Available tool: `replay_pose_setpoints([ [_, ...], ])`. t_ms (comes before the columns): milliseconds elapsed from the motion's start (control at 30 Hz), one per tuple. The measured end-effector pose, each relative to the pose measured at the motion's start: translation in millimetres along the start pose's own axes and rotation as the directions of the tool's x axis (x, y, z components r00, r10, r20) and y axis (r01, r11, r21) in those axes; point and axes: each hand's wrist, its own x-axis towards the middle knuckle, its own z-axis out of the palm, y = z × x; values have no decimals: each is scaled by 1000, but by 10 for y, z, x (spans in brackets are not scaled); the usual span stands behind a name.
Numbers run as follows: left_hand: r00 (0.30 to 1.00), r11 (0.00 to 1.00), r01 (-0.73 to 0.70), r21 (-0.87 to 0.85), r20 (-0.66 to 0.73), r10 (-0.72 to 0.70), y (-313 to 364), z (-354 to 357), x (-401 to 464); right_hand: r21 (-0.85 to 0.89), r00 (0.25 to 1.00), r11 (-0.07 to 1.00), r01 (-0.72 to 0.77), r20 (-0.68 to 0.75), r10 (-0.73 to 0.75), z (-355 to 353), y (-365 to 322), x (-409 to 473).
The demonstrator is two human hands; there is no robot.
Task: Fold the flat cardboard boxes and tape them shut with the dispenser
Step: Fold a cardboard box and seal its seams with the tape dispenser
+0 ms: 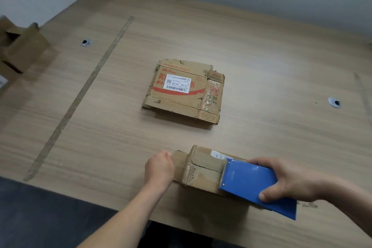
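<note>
A small folded cardboard box (203, 171) lies near the table's front edge, its closed flaps facing up. My right hand (289, 179) grips a blue tape dispenser (253, 185) that sits on top of the box, toothed edge toward the box's middle. My left hand (160, 169) is curled at the box's left end, against a side flap; whether it pinches the flap or tape I cannot tell. A stack of flat cardboard boxes (181, 90) with a white label lies in the middle of the table.
Folded-up brown boxes (18, 46) stand at the far left edge. The wooden table (261, 56) has two round cable holes (87, 42) (334, 102) and a long tape-residue strip (84, 90). White walls close off the back and left.
</note>
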Motion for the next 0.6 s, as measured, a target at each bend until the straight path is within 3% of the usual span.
replay_pose_setpoints([
  [67, 997, 990, -70, 121, 46, 65, 77, 111, -47, -2, 1000, 1000, -5, 1, 5, 7, 4, -4],
  [367, 952, 894, -278, 351, 227, 207, 184, 170, 36, 3, 1000, 1000, 10, -18, -10, 19, 59, 22],
  [600, 963, 909, -191, 370, 250, 101, 218, 44, 5, -19, 1000, 1000, 5, -24, -5, 7, 40, 35],
])
